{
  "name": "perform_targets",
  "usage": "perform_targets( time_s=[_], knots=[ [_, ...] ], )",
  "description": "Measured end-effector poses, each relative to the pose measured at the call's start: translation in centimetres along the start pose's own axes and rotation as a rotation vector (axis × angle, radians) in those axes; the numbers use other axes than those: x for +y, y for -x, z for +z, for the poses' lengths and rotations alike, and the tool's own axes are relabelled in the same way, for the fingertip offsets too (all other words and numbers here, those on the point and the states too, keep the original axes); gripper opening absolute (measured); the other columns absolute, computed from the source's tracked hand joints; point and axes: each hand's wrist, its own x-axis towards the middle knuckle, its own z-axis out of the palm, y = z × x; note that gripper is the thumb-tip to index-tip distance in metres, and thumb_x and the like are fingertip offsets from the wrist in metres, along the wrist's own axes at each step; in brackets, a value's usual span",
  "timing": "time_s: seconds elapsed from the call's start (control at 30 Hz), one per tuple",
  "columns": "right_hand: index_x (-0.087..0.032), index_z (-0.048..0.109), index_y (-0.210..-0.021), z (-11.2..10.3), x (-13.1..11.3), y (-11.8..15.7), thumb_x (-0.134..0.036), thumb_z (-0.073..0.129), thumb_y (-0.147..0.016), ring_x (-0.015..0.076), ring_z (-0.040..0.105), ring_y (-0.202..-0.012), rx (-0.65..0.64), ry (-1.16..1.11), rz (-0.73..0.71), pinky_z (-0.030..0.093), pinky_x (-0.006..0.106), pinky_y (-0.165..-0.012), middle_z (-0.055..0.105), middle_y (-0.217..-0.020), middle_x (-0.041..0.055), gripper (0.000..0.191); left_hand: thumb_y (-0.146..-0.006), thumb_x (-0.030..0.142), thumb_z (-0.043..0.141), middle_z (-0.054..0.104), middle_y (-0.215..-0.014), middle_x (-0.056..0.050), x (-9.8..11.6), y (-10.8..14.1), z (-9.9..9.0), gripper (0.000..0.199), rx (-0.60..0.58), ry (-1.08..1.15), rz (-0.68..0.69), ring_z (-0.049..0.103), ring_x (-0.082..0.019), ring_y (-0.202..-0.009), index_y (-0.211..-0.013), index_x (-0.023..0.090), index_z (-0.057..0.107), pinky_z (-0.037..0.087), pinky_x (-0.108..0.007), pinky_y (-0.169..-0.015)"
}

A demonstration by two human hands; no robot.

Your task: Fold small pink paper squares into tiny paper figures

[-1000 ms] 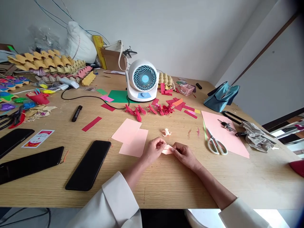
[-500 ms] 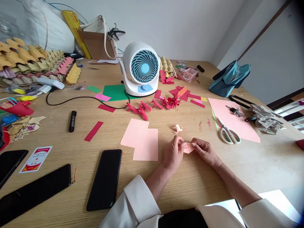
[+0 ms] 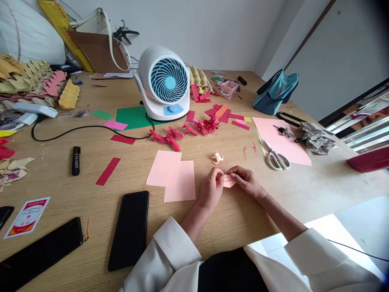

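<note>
Head view: left hand (image 3: 211,188) and right hand (image 3: 248,183) grips both clamped on small pink paper (image 3: 229,184). I'd line edges up, crease gently, avoid tugging.

So it's 1 head-worn cam, looking forward and down over the desk (image 3: 240,217) from the wearer's own side. Pretty close to the left hand (image 3: 211,188) and right hand (image 3: 248,181), which land a bit below and right of center; the fan (image 3: 167,83) is farther off, the wall (image 3: 219,32) behind it.
</note>
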Motion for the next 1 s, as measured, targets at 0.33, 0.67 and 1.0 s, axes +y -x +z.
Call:
perform_targets(
  time_s=[0.33,0.67,1.0],
  knots=[
    [-0.019,0.058,-0.089,0.8,0.2,0.3,-0.051,0.058,-0.089,0.0137,0.047,-0.063,0.027,-0.161,-0.019,0.038,0.026,-0.057,0.055,-0.073,0.0017,0.031,-0.093,0.028,0.048,0.061,-0.076,0.001,0.5,0.1,-0.5,0.013,0.033,-0.004,-0.012,0.056,-0.012,-0.069,-0.086,0.019,0.054,0.042,-0.023,-0.066],
    [-0.019,0.058,-0.091,-0.6,0.8,-1.1,-0.044,0.053,-0.092,0.0137,0.047,-0.064,-0.11,-0.188,0.004,0.037,0.026,-0.057,0.055,-0.073,0.0009,0.025,-0.094,0.034,0.051,0.063,-0.086,-0.002,1.2,0.9,-0.3,0.015,0.067,0.002,0.017,0.06,-0.013,-0.079,-0.096,0.019,0.053,0.046,-0.022,-0.072],
    [-0.02,0.061,-0.092,-1.1,1.1,-2.7,-0.043,0.052,-0.094,0.0142,0.047,-0.062,-0.118,-0.169,-0.019,0.037,0.026,-0.056,0.057,-0.073,0.0015,0.025,-0.093,0.029,0.051,0.062,-0.08,-0.001,1.0,-0.6,-0.8,0.014,0.119,-0.033,-0.071,0.058,-0.012,-0.071,-0.086,0.019,0.057,0.046,-0.022,-0.068]
  ],
)
